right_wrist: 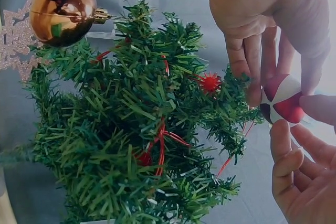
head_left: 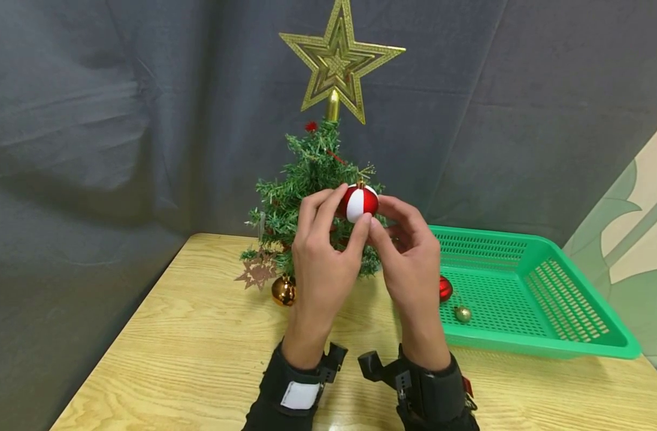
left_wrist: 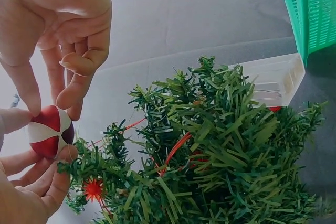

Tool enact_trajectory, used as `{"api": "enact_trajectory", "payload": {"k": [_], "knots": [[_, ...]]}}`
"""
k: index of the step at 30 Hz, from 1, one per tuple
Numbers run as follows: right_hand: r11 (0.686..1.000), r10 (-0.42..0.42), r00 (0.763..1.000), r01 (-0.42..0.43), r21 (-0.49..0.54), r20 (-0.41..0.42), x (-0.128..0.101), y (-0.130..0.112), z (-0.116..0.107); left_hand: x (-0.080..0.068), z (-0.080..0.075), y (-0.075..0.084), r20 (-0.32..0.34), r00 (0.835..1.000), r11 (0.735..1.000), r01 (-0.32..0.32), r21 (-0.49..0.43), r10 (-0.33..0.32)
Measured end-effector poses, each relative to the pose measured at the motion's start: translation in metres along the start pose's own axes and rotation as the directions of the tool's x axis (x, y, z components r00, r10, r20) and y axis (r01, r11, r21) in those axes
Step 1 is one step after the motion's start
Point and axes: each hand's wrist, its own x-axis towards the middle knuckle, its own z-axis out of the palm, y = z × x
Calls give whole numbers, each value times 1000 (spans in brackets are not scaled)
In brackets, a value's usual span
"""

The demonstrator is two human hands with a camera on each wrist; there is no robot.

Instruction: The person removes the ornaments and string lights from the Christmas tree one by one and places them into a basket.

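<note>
Head view: both hands raise a red-and-white bauble (head_left: 358, 202) before the tree (head_left: 312, 191). Left hand (head_left: 321, 254) pinches it; right hand (head_left: 409, 254) touches it with curled fingertips. Looks mid-hanging; next needs its loop over a twig. Star (head_left: 340, 57) above, gold ball (head_left: 283, 290) below, basket (head_left: 527, 293) right.

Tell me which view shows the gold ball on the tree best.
The right wrist view: the gold ball fills the upper left corner, cap and hanging loop sharp against the tree. The head view shows it small and low beside the left hand. The left wrist view doesn't show it.
</note>
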Motion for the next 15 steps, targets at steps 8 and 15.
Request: {"api": "enact_trajectory", "payload": {"k": [8,15], "knots": [[1000,-24,1000,24,9,3,-2,-2,0,-1,-2,2,-2,1000,1000,-4,-10,4],[995,-51,999,52,85,-12,-1,-4,-1,-1,-3,8,61,997,998,-49,25,47]]}}
